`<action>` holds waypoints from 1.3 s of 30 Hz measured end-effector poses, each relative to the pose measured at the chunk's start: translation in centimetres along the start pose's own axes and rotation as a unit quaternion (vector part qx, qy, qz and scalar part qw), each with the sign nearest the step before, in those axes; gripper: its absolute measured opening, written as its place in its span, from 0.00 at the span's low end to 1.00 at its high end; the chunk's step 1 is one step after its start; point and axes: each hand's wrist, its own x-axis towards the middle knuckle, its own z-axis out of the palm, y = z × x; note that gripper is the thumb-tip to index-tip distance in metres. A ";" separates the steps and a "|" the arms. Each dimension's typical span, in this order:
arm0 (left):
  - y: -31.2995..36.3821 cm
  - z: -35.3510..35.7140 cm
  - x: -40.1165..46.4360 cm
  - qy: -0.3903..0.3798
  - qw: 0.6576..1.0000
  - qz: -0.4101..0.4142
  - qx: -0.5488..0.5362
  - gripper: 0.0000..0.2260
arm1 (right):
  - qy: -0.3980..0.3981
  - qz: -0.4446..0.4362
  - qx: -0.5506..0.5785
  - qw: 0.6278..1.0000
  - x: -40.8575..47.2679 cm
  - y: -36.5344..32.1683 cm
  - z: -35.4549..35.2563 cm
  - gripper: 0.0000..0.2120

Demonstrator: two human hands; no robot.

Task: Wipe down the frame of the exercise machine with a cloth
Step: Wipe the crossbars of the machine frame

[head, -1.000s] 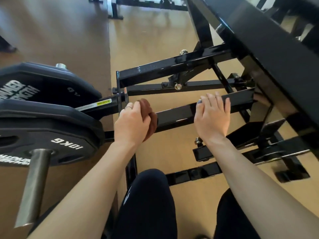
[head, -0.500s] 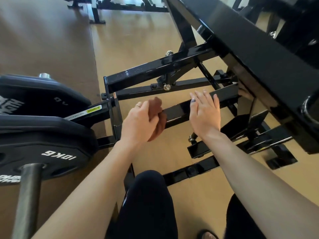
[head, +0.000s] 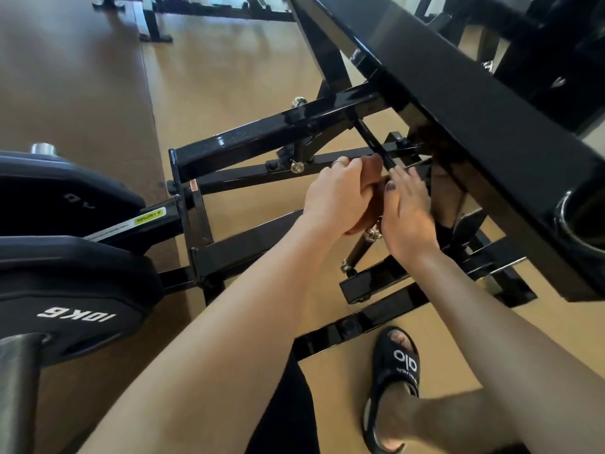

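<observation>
Since a second ago the left hand (head: 337,194) has slid rightward along the frame (head: 255,139), from near the plate-side end of the crossbar to its middle, and now sits just beside the right hand (head: 407,217). The gap between the two hands has closed. The view has tipped down too: a foot in a slide (head: 393,381) shows at lower right, unseen before.

Left side: two plates (head: 65,290), matte black rubber, round, the nearer one printed "10KG" in white. A dull grey steel bar (head: 16,388) runs through the nearer plate's hub. A yellow caution sticker (head: 150,216) sits on the arm beside them.

Centre: frame of square black tube, glossy paint with bright highlights, chrome bolt heads at the joints. Floor (head: 229,77) tan, smooth, slightly shiny.

Left hand: fingers curled tight round the cloth (head: 371,172), a ring on one finger. Cloth is reddish-brown, soft, bunched into a wad, held against the crossbar where a thin diagonal strut crosses it; most of the cloth is hidden by the fingers.

Right hand: fingers straight and together, laid flat on the same crossbar, thumb touching the cloth. It holds nothing. Dark polish on the thumbnail.

Right: a broad black beam (head: 474,109) slants overhead, flat-faced, shiny.
</observation>
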 end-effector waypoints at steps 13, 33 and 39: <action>-10.0 -7.0 -10.3 0.054 0.985 -0.163 0.004 0.13 | 0.037 0.033 -0.126 0.991 -0.8 -3.2 2.7 0.39; -11.0 -9.0 -11.4 0.025 0.982 -0.187 -0.008 0.11 | 0.069 0.053 -0.125 0.988 -0.4 -3.7 3.8 0.31; -1.1 -1.4 -1.0 -0.010 0.999 -0.030 0.009 0.14 | 0.065 0.098 0.142 0.983 -0.1 -2.5 2.4 0.31</action>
